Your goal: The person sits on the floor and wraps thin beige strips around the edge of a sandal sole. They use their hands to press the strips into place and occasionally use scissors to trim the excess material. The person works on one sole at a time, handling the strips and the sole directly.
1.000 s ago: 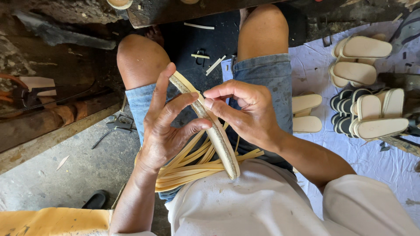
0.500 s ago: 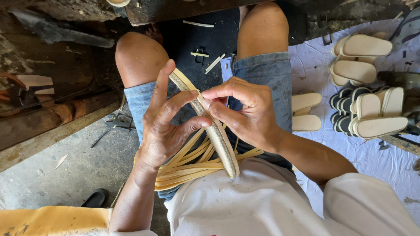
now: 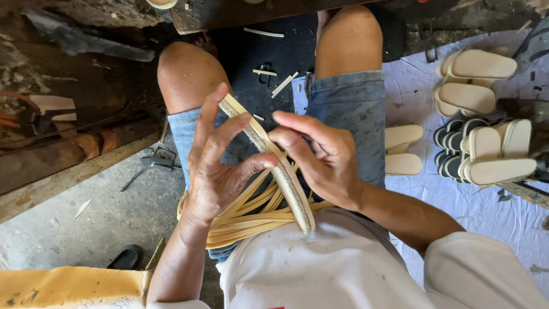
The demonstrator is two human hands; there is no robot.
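- The long, flat, cream-coloured sandal strap [image 3: 269,160] is pinched between thumb and fingers of the left hand [image 3: 220,166]; the right hand [image 3: 320,157] is pressed onto its edge by the fingertips.
- The strap is held above the lap, over a bundle of loose pale yellow strips [image 3: 251,214].
- An even result probably calls for a steady pinch and small finger movements along the edge.
- Its long axis is set diagonally, one end pointing up-left toward the left knee, the other down-right at the white shirt [image 3: 320,269].

Soft daylight falls evenly from above, brightest on the white cloth [image 3: 434,194] at right. The top and left lie in deep shadow. Focus is sharp, with slight wide-angle stretch at the edges.
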